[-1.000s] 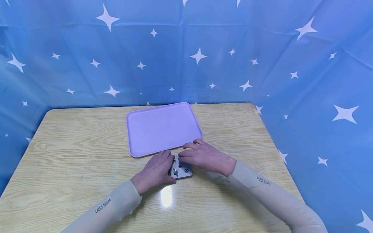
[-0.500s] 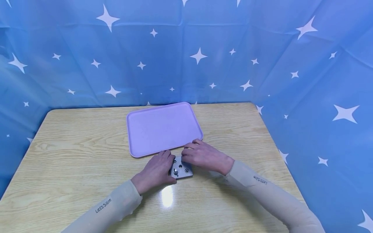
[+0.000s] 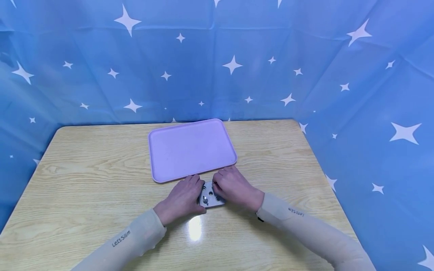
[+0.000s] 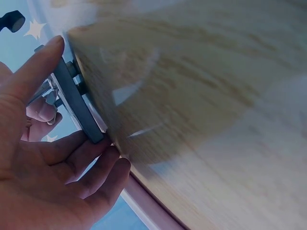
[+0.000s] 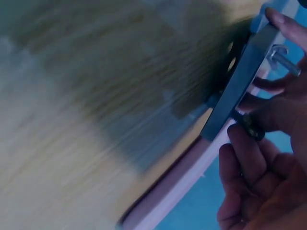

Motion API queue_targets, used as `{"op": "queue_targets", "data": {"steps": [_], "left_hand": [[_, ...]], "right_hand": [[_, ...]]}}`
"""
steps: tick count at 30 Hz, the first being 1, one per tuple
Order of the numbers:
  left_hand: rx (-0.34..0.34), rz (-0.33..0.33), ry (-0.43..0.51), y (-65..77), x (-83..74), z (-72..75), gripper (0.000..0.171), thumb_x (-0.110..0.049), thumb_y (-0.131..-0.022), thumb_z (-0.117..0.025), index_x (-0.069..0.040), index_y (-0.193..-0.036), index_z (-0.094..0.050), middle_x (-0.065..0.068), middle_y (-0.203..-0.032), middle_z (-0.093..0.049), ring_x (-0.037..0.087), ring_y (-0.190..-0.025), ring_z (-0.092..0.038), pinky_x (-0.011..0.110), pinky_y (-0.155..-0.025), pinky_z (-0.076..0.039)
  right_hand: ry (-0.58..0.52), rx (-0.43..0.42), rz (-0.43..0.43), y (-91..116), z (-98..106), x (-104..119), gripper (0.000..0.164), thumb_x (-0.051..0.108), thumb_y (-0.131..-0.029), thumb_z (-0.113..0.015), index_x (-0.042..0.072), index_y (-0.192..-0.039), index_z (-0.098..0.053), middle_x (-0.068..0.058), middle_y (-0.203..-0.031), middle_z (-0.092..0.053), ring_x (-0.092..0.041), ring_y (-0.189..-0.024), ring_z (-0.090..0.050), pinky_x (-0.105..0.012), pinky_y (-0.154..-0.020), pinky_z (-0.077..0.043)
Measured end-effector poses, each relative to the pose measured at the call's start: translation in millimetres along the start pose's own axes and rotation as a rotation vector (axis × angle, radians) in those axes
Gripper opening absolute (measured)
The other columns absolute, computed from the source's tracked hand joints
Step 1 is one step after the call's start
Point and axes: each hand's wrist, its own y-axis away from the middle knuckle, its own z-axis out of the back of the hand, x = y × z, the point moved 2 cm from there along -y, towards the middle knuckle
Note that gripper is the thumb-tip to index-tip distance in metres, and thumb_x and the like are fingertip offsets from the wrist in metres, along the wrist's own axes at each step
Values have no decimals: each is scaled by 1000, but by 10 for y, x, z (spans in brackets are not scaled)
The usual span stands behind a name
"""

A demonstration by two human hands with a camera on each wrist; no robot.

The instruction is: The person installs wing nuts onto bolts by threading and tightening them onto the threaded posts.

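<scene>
A small grey metal plate (image 3: pixel 213 202) with several holes lies at the near side of the table's middle. My left hand (image 3: pixel 182 198) grips its left end, thumb at the near edge and fingers at the far edge. A wing nut (image 3: pixel 205 200) sits on a threaded bolt near the plate's near left corner. My right hand (image 3: pixel 236 190) is over the plate's right side. In the right wrist view, its thumb and a finger pinch a second wing nut (image 5: pixel 252 128) on another bolt. Bolt heads (image 4: pixel 72 69) show under the plate, raising it off the wood.
A purple tray (image 3: pixel 191 150) lies just beyond both hands on the wooden table (image 3: pixel 95 162). Blue cloth (image 3: pixel 203 86) with white stars hangs behind the table and along its sides.
My right hand has turned and its fingers have curled in, shifting slightly towards the near side over the plate. My left hand and the plate have stayed in place.
</scene>
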Motion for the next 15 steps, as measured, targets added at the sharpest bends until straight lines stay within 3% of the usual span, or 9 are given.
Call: {"op": "queue_targets", "data": {"steps": [6,10,13,15], "left_hand": [[-6,-4,0,-6,0,-8,71,-48,-55,-87,-3,-103,-60,2,-89,-47,19,-79,-46,33,-65,-42],[-3,-7,-6,-7,1,-11,72,-50,-55,-87,-3,-104,-60,2,-90,-48,19,-80,-46,32,-65,-43],[-6,-10,-8,-5,4,-6,73,-50,-55,-87,-3,-103,-60,3,-90,-48,20,-80,-47,33,-65,-43],[-10,-12,-6,-2,11,-8,72,-50,-55,-87,-3,-103,-60,3,-90,-48,20,-80,-47,34,-65,-43]], "right_hand": [[-6,-1,-71,6,-2,37,9,17,-83,-65,15,-75,-63,4,-68,-59,-16,-65,-53,-35,-64,-40],[11,62,-92,11,59,8,19,33,-86,-63,14,-87,-67,2,-80,-64,-18,-76,-57,-38,-71,-40],[31,137,-35,17,145,-52,33,39,-86,-63,16,-109,-67,3,-104,-66,-19,-97,-56,-41,-82,-40],[49,188,62,23,198,-95,38,34,-88,-65,18,-123,-62,4,-121,-62,-19,-111,-53,-42,-87,-39]]}}
